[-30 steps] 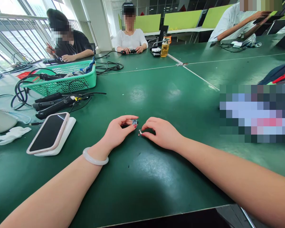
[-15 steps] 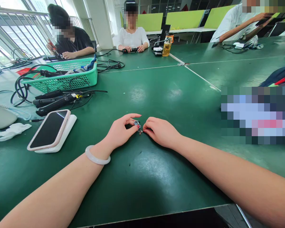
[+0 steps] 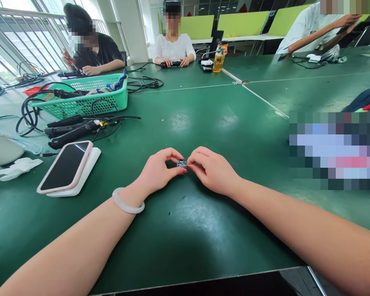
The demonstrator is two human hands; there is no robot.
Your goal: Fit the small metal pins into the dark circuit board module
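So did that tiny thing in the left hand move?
Yes: the tiny thing moved right and slightly nearer, judged against the dark speck on the table.

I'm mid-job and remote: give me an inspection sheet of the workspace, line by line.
Surface: green table, glossy, with pale seams.
Job's things: one small part, grey-blue, markings too small to read.
Clutter: phone on a white slab, crumpled tissue, green basket, black devices, left of the hands.
Hands: left hand grips the part in its fingers; right hand at its right side, contact unclear.
Cables: black loops at the basket's left end; black coil beside its right end.
Surroundings: three people across the table, railing at left, green partitions behind.
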